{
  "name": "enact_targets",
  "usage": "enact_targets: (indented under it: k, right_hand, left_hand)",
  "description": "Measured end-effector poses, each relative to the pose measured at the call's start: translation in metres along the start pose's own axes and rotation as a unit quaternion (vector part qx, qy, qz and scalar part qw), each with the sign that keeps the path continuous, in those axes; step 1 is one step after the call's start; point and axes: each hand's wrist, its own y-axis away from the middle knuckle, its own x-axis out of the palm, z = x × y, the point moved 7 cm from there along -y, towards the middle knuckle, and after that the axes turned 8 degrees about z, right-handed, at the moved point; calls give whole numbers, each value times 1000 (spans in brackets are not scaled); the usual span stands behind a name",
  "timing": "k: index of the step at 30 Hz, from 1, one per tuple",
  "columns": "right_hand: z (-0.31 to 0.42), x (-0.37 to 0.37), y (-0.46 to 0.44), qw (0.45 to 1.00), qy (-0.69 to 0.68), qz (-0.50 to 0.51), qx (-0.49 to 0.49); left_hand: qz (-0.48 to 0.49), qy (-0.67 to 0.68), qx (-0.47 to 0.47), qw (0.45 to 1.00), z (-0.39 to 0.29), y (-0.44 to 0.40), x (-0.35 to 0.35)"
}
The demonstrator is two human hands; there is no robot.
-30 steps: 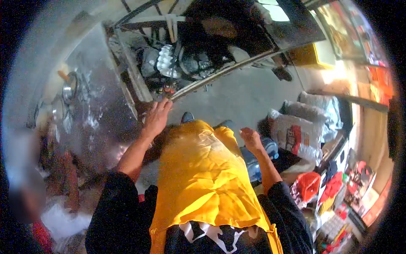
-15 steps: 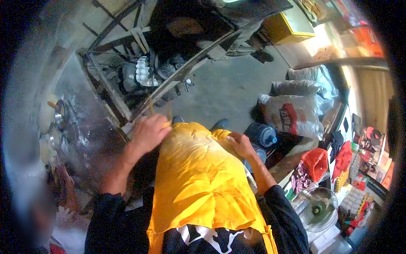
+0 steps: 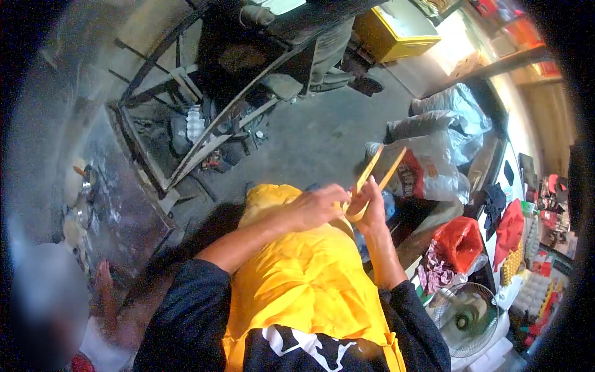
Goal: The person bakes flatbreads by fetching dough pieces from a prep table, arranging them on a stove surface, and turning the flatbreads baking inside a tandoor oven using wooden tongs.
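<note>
A pair of yellowish bamboo tongs points up and to the right, its two prongs apart. My right hand is closed around the tongs near their bent end. Just left of it, my left hand reaches across the front of my yellow apron. Its fingers are loosely bent and slightly blurred, with the fingertips close to the tongs' bent end; whether they touch it is hard to tell.
Filled sacks are stacked ahead to the right. A fan and a red plastic bag are at my right. A dark metal-framed stand is ahead left. Another person's hand shows by the dark table.
The tongs have passed from my left hand to my right. My left hand has moved right across the apron, and my right hand has lifted off the apron's edge. The view has shifted slightly.
</note>
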Motion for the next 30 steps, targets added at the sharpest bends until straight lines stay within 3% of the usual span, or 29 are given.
enact_targets:
  k: [1,2,4,5,6,7,8,9,10,11,12,13,15,16,18,19,20,22,23,24,26,27,30]
  right_hand:
    - [-1,-20,-3,997,36,-73,-11]
    - [3,-32,-2,990,111,-80,21]
    - [4,-94,-23,947,285,-146,-35]
    - [1,-110,-23,939,305,-161,-12]
    - [-2,-128,-19,929,325,-176,10]
    - [-8,-161,-13,910,348,-219,62]
    - [-14,-189,-3,884,369,-262,113]
    - [-13,-194,9,887,365,-260,111]
    - [-11,-199,24,890,360,-259,110]
    - [-20,-232,26,883,363,-279,101]
    - [-31,-269,24,876,367,-301,93]
    - [-35,-285,28,874,370,-300,95]
    - [-51,-302,34,876,329,-298,188]
    - [-45,-294,30,874,333,-298,191]
    - [-35,-264,23,828,393,-283,283]
    - [-38,-268,-11,688,715,-31,118]
    - [-47,-309,-30,688,715,-33,117]
    - [-31,-270,-57,830,471,-227,193]
    - [11,-155,-59,832,457,-239,207]
    - [20,-133,-75,854,428,-244,168]
    - [47,-73,-104,871,422,-219,121]
    - [56,-58,-118,872,420,-220,121]
    - [66,-15,-151,907,360,-184,114]
  left_hand:
    - [14,59,-121,991,14,7,-8]
    - [-4,89,-181,979,35,17,-14]
    - [-58,73,-247,964,103,55,-23]
    - [-93,60,-276,955,149,89,-24]
    - [-165,134,-281,936,212,141,-17]
    - [-144,99,-401,899,198,170,-41]
    - [-189,62,-446,873,279,249,-31]
    - [-217,82,-533,814,284,300,-42]
    - [-358,129,-526,760,242,325,-62]
    - [-411,166,-601,665,274,386,-64]
    - [-526,179,-600,575,283,434,-69]
    - [-537,172,-608,559,288,465,-76]
    - [-586,87,-646,481,165,378,-136]
    - [-586,89,-648,478,180,375,-149]
    - [-584,136,-573,558,220,364,-178]
    - [-585,137,-573,557,224,338,-195]
    - [-567,132,-573,577,230,302,-212]
    - [-570,76,-524,629,283,264,-250]
    - [-548,41,-500,670,306,241,-266]
    - [-524,7,-476,706,318,217,-278]
    - [-499,155,-496,694,275,143,-299]
    - [-486,128,-439,744,281,120,-318]
    - [-442,159,-430,771,300,91,-337]
